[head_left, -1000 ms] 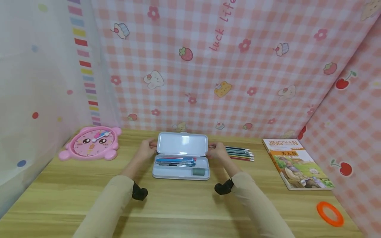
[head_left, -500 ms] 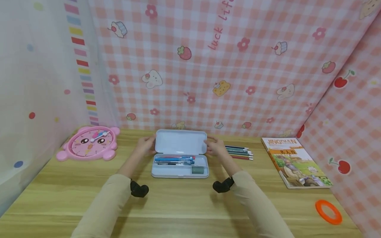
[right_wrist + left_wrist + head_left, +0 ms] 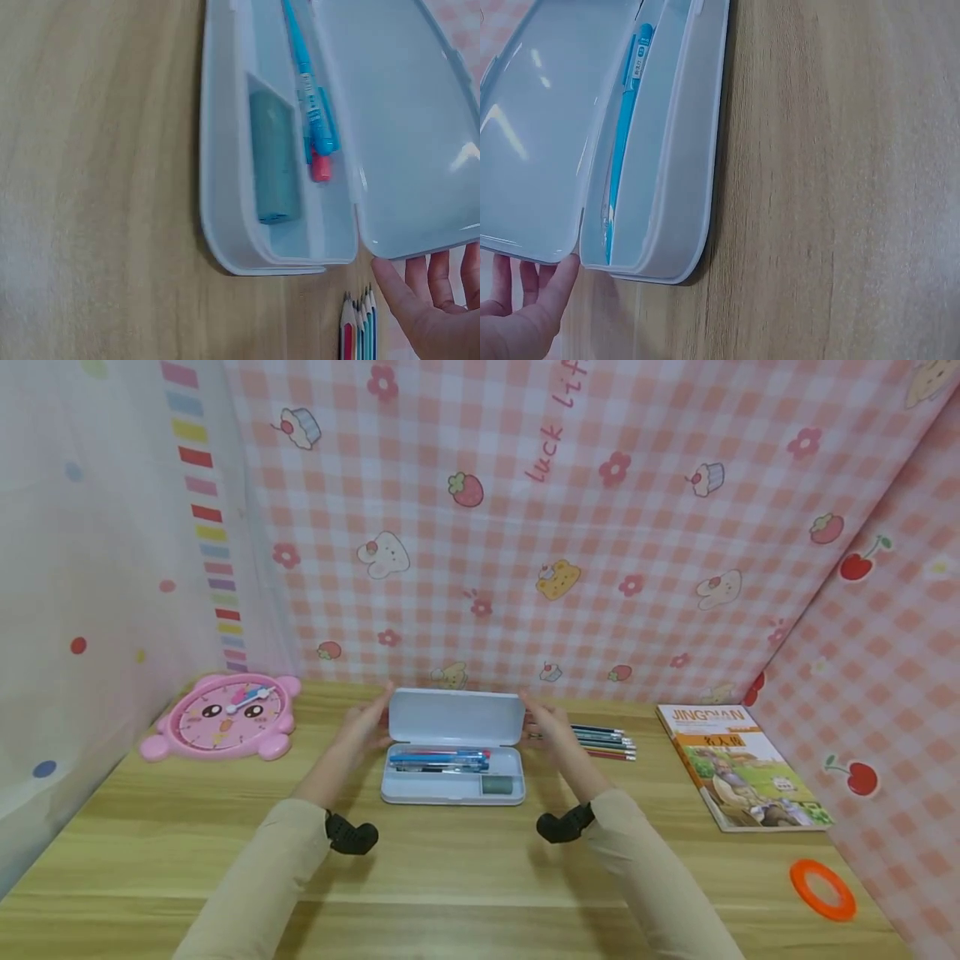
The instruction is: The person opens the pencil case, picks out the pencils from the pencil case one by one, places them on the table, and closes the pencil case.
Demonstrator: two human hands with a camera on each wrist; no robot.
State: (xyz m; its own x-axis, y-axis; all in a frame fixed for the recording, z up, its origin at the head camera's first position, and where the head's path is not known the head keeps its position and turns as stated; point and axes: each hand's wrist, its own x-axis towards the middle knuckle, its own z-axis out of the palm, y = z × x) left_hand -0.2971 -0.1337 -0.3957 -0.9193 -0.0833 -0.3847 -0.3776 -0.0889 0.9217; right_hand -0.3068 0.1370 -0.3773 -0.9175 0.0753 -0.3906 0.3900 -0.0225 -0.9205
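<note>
A white pencil case (image 3: 427,797) lies on the table with its lid (image 3: 457,718) raised at the back. Several pens, mostly blue (image 3: 438,762), lie in the long rear compartment, a red one (image 3: 321,168) among them. The front right compartment holds a grey-green block (image 3: 274,157). My left hand (image 3: 365,727) touches the left edge of the lid, its thumb at the corner near the hinge and its fingers fairly straight along the edge. At the opposite edge my right hand (image 3: 551,727) touches the lid likewise, fingers partly hidden behind it in the right wrist view.
Several pencils (image 3: 611,743) lie right of the case, just beyond my right hand. A pink toy clock (image 3: 225,718) rests at the far left. On the right are a book (image 3: 750,768) and an orange ring (image 3: 801,883). A checked cloth (image 3: 480,543) hangs behind.
Both hands have shifted from gripping low at the lid's sides to lying along its edges, fingertips at its top corners. The lid now leans slightly more forward; the case's contents are unchanged.
</note>
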